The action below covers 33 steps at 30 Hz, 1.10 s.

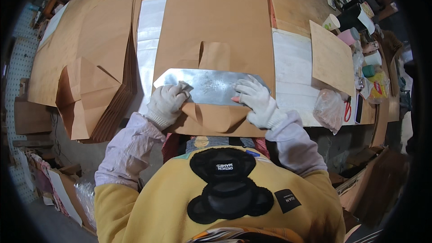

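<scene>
A flat silver metal plate (209, 89) with cut corners lies crosswise on a large brown kraft paper bag (216, 18). At its left end my left hand (167, 104), in a white knitted glove, grips it with curled fingers. My right hand (258, 101), gloved too, holds the right end, fingers over the top and one bare fingertip at the lower edge. Folded paper of the bag's near end (220, 117) bulges up just below the plate. Beyond the plate a small paper flap (214, 55) stands out from the bag's surface.
To the left sits a stack of brown paper bags (101, 85) with opened near ends. On the right are a wooden board (332, 58), a clear plastic bag (330, 108), red-handled scissors (347, 109), a phone (358, 108) and several cups. White sheeting (292, 76) covers part of the table.
</scene>
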Each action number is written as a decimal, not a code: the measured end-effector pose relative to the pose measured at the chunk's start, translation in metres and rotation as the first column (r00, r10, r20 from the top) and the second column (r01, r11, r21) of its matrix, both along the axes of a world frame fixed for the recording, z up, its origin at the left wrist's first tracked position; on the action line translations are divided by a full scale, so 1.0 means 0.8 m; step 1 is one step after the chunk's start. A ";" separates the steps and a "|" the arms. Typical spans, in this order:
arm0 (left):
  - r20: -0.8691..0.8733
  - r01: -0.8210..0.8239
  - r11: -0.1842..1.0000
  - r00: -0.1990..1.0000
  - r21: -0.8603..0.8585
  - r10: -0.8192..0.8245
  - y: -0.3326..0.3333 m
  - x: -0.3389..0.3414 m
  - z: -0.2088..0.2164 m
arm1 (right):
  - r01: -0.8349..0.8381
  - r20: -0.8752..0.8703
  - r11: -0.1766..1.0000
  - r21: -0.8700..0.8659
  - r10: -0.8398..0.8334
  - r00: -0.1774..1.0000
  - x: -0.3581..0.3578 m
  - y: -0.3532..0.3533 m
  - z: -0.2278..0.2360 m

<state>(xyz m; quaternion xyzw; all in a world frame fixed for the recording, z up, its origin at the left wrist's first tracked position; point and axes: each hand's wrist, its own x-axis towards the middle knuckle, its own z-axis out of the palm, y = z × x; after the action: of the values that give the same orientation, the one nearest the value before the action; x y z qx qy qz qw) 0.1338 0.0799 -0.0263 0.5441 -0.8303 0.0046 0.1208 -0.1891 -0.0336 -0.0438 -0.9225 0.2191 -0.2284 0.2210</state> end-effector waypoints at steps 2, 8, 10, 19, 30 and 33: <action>-0.166 -0.134 0.970 0.972 0.202 0.169 -0.003 -0.005 0.000 | 0.063 0.038 0.998 0.019 -0.064 0.997 -0.011 0.012 -0.001; -0.051 -0.514 0.680 0.777 0.524 0.627 -0.039 -0.032 0.039 | 0.562 -0.344 0.823 0.087 -0.504 0.792 0.010 0.025 -0.008; 0.088 -0.577 0.491 0.702 0.653 0.707 -0.062 -0.032 0.044 | 0.642 -0.375 0.760 0.106 -0.567 0.733 0.017 0.022 -0.001; 0.196 -0.546 0.496 0.781 0.675 0.593 -0.151 -0.019 0.073 | 0.650 -0.676 0.757 0.066 -0.445 0.587 0.055 -0.058 0.066; -0.228 0.079 0.982 0.973 0.171 -0.038 -0.055 -0.018 -0.008 | 0.141 -0.263 0.981 -0.135 -0.173 0.949 0.041 0.012 -0.015; -0.249 0.146 0.964 0.964 0.222 -0.089 -0.076 -0.050 0.007 | 0.024 -0.206 0.995 -0.099 -0.044 0.978 0.050 0.001 -0.011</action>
<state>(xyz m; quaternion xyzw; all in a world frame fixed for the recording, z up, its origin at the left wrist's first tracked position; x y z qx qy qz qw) 0.0937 0.0191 -0.0210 0.5006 -0.8355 -0.1673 0.1528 -0.1493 -0.0332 -0.0525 -0.9469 0.2455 -0.1450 0.1484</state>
